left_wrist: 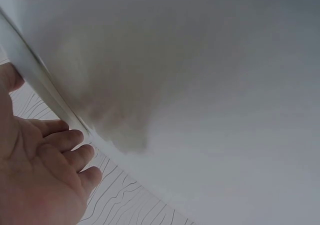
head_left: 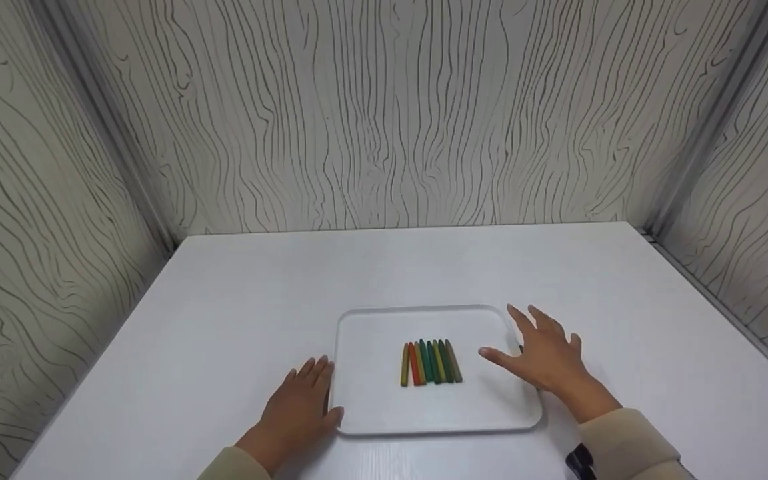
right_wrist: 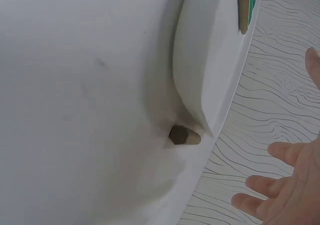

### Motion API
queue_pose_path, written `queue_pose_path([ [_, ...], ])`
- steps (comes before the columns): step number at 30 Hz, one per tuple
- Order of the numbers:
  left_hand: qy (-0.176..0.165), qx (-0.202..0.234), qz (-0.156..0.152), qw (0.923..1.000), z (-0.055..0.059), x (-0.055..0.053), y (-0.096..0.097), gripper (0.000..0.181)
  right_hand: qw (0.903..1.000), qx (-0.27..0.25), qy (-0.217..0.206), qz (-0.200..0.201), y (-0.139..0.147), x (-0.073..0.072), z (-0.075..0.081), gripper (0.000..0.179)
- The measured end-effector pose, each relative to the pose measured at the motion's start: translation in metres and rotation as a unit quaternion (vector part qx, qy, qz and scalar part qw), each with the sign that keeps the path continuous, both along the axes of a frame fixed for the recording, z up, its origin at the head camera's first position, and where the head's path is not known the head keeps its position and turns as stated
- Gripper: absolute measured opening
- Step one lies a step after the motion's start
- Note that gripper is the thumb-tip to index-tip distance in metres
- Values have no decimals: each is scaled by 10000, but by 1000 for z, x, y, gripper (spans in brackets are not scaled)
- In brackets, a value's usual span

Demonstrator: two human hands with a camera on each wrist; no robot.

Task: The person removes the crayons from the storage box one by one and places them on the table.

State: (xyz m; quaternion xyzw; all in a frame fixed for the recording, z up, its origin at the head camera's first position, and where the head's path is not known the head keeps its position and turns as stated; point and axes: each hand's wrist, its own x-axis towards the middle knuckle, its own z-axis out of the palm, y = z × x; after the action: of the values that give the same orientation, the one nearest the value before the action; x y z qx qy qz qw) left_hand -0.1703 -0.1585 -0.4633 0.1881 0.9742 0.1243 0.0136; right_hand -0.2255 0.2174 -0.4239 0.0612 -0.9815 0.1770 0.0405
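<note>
A row of several crayons (head_left: 430, 364), in green, yellow, brown and one red-orange, lies side by side on a white tray (head_left: 371, 410). My left hand (head_left: 296, 407) rests at the tray's left side, fingers extended and thumb at the rim near the front corner. Over the tray's right edge hovers my right hand (head_left: 549, 359), fingers spread and nothing in its grasp. In the right wrist view a single brown crayon (right_wrist: 185, 136) with a dark end lies on the table, just outside the tray wall (right_wrist: 197, 60).
The tray sits on a white table (head_left: 257, 280) near its front. Wood-grain panels (head_left: 384, 120) enclose the table at the back, left and right.
</note>
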Motion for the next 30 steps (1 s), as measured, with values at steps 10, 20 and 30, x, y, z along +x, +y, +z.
queue_pose_path([
  [10,-46,132,11,9999,0,1,1,72,9998,102,-59,147,-20,-2,-8,104],
  [20,-170,104,-25,9998,3,0,0,74,9987,278,74,426,-36,-3,-16,83],
  [30,-110,5,-52,9999,2,0,0,73,9982,350,17,493,-48,-6,-22,67],
])
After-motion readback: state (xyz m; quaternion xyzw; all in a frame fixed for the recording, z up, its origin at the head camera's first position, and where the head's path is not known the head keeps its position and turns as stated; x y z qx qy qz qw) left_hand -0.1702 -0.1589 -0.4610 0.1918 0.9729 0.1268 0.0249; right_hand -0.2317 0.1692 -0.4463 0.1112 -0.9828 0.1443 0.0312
